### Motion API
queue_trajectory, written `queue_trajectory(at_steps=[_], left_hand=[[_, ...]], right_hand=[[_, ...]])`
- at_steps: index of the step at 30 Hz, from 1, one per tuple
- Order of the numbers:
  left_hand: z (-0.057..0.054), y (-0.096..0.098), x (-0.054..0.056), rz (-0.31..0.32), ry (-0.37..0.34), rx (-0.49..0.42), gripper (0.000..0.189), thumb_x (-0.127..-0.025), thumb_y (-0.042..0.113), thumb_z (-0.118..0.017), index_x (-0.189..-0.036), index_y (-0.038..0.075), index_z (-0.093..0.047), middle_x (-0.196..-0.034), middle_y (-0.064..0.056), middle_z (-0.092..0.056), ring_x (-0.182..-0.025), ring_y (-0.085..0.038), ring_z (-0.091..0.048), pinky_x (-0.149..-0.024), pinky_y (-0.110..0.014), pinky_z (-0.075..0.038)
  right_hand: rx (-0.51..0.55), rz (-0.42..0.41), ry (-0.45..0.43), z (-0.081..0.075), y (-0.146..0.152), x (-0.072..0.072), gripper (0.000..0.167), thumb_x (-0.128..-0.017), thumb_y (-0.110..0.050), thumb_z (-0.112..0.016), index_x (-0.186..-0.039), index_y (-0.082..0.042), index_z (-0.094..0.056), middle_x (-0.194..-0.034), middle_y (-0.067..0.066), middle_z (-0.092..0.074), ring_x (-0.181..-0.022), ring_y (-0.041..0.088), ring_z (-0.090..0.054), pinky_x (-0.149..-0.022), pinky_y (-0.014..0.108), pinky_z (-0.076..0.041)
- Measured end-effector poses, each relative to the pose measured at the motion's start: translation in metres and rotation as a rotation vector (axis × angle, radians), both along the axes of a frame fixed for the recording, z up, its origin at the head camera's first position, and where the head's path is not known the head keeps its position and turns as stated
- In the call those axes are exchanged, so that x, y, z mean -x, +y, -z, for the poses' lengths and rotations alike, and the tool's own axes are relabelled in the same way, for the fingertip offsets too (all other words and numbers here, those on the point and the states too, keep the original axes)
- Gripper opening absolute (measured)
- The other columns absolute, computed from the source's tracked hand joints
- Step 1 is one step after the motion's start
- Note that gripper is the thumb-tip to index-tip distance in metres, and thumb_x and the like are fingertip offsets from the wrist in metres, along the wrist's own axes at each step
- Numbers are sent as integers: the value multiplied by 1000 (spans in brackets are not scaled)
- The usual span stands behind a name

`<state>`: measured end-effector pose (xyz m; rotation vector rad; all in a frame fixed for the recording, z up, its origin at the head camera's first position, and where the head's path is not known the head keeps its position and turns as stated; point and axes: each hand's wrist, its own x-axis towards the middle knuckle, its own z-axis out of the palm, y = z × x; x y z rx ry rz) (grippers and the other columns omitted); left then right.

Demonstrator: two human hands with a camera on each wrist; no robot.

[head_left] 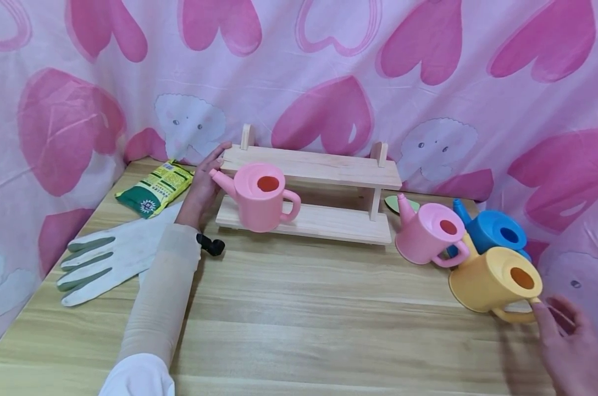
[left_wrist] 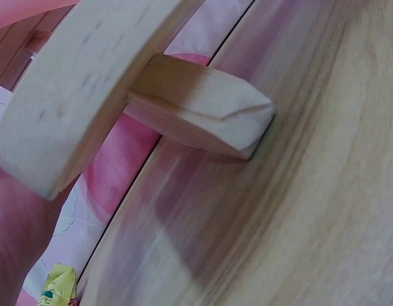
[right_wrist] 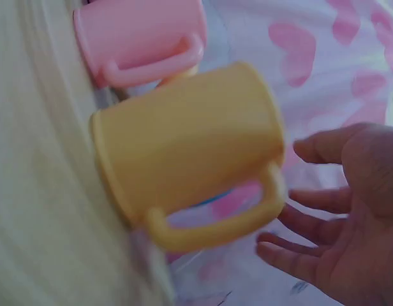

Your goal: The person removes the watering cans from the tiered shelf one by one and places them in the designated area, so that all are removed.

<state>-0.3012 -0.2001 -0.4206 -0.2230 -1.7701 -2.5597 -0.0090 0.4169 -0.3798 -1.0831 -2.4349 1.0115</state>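
At the left end of a two-tier wooden shelf [head_left: 309,168], my left hand [head_left: 206,184] grips the upper board near its corner; part of the hand is hidden. A pink watering can [head_left: 260,206] stands on the lower board, its spout toward that hand. My right hand [head_left: 571,344] is beside the handle of a yellow watering can [head_left: 487,280], at the table's right. In the right wrist view, the fingers [right_wrist: 318,201] are spread loosely and not wrapped round the handle. A second pink watering can [head_left: 422,236] and a blue one [head_left: 497,228] stand behind the yellow can.
White-and-green gloves [head_left: 116,256] lie on the left of the table [head_left: 328,324], with a yellow-green packet [head_left: 155,190] behind them. A green leaf-shaped piece [head_left: 395,204] lies by the shelf's right end. A pink heart-patterned curtain [head_left: 324,110] hangs close behind.
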Motion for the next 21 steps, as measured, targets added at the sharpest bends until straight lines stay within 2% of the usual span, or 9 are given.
queue_trajectory(at_steps=[2,4,6,9,12,14,15,19,21], left_hand=[[0,1,0,-4,4,13,46,-107,25,-52,-152,25,-54,-162,0,-38,-145,-23,-38,-112,-33,-41],[-1,1,0,-5,6,9,46,-106,24,-52,-152,23,-53,-162,0,-38,-146,-23,-38,-113,-32,-40],[0,1,0,-6,12,13,46,-107,24,-51,-153,23,-53,-162,0,-38,-146,-23,-38,-112,-32,-41],[0,0,0,-8,12,5,46,-106,23,-51,-152,22,-53,-162,0,-38,-146,-23,-38,-111,-31,-41],[1,-1,0,-3,10,3,46,-107,24,-51,-152,24,-54,-162,0,-37,-146,-23,-38,-111,-31,-42],[1,-1,1,0,6,-2,45,-107,24,-51,-152,25,-54,-162,0,-37,-146,-24,-37,-112,-32,-41],[1,-1,1,0,2,-3,45,-107,24,-51,-152,25,-54,-162,1,-37,-146,-23,-37,-112,-32,-41],[1,-1,1,5,-4,-2,45,-107,24,-51,-152,26,-54,-162,0,-37,-147,-24,-37,-114,-35,-39],[1,-1,1,3,-2,4,45,-107,23,-51,-152,25,-53,-162,0,-38,-146,-23,-38,-113,-35,-40]], right_hand=[[-10,3,92,-8,-5,-2,57,-108,-33,-50,-161,-17,-34,-159,7,-41,-146,14,-36,-115,24,-33],[-11,-2,201,-16,-11,-2,52,-106,-26,-55,-156,-20,-42,-147,-4,-51,-137,4,-43,-106,12,-36],[-27,-13,271,-24,-21,1,49,-104,-21,-59,-152,-22,-48,-135,-12,-54,-127,0,-48,-100,8,-37],[-100,-72,346,-33,-41,10,44,-104,-17,-61,-147,-19,-56,-127,-13,-58,-118,-2,-53,-101,10,-40],[-204,-189,395,-37,-62,22,41,-103,-14,-63,-144,-12,-60,-124,-11,-61,-111,-5,-55,-99,12,-43],[-250,-299,419,-40,-76,31,40,-102,-10,-64,-142,-8,-61,-126,-4,-64,-111,-4,-56,-95,10,-44],[-255,-368,445,-42,-83,35,39,-100,-8,-66,-139,-6,-63,-123,-3,-65,-108,-5,-57,-92,8,-45],[-231,-613,447,-47,-114,47,43,-97,0,-68,-140,-6,-62,-127,10,-65,-112,-1,-57,-89,6,-44],[-218,-730,436,-48,-129,55,45,-97,0,-69,-141,-6,-60,-128,10,-65,-111,1,-58,-86,6,-46]])
